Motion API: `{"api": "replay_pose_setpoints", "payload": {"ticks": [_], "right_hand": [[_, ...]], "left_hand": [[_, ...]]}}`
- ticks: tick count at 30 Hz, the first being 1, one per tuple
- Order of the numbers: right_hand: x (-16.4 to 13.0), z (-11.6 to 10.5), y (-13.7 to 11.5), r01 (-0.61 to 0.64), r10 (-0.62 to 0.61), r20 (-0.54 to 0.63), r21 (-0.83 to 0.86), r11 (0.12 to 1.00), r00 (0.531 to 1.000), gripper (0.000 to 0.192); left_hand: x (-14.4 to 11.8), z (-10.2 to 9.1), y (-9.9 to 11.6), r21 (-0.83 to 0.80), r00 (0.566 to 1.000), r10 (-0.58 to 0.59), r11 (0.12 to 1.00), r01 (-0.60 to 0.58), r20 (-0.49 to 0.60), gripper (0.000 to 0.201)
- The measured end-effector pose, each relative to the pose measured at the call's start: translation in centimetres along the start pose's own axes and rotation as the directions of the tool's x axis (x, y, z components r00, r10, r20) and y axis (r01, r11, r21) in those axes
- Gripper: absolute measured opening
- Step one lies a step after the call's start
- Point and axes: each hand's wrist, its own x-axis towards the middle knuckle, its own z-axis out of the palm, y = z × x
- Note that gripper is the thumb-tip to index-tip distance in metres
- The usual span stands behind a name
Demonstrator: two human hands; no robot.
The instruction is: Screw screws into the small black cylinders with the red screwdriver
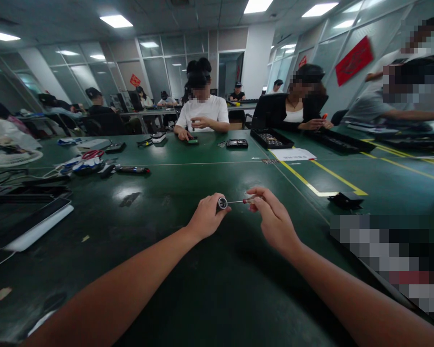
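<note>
Two bare forearms reach in from the bottom edge and meet over the dark green table (188,299), both hands raised a little above its surface. Fingers of the left hand (205,218) are curled tight around a small dark cylindrical handle (222,203), whose round silver-rimmed end faces the camera. From that end a thin metal bit (236,201) runs level toward the right, and the right hand (273,219) pinches its far end between thumb and forefinger, where a small red part shows; the remaining fingers are folded in. Whether the bit is seated in the handle or only touching it cannot be told. Right of the hands, a small black block (345,199) lies at the end of a yellow line (304,179) marked on the table. On the left lie a flat white-edged tray (36,224), and farther back a dark pen-shaped tool (132,169) beside a heap of red, blue and white items (87,163). Across the table, a person in a white shirt (202,113) sits with both hands at a small green object (193,140), with a dark rectangular device (237,143) lying nearby. Another person in a dark jacket (292,113) sits behind a black parts tray (271,139), with a white sheet (292,154) just in front of it.
</note>
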Motion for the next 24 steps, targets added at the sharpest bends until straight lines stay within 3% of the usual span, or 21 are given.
{"api": "replay_pose_setpoints", "payload": {"ticks": [5, 12, 15, 18, 24], "right_hand": [[0.3, -0.1, 0.1, -0.026, 0.025, -0.013, -0.051, 0.998, 1.0, 0.035], [1.1, 0.5, 0.8, -0.087, 0.102, -0.061, 0.208, 0.974, 0.993, 0.03], [1.7, 0.6, 1.7, -0.186, 0.226, -0.058, 0.389, 0.902, 0.972, 0.032], [2.2, 0.4, 2.8, -0.34, 0.346, 0.088, 0.513, 0.788, 0.934, 0.033], [2.3, 0.4, 3.0, -0.27, 0.326, -0.017, 0.521, 0.81, 0.945, 0.027]], "left_hand": [[-0.1, -0.1, 0.1, 0.016, 1.0, 0.011, 1.0, -0.011, 0.014, 0.016], [-0.2, -0.1, 0.5, 0.034, 1.0, -0.005, 0.999, 0.005, 0.02, 0.016], [-0.1, -0.2, 0.7, 0.076, 0.998, 0.046, 0.996, -0.049, 0.042, 0.015], [0.2, -0.5, 0.7, 0.13, 0.994, 0.096, 0.986, -0.103, 0.058, 0.014], [0.5, -0.4, 0.0, 0.163, 0.996, 0.048, 0.985, -0.059, 0.068, 0.013]]}}
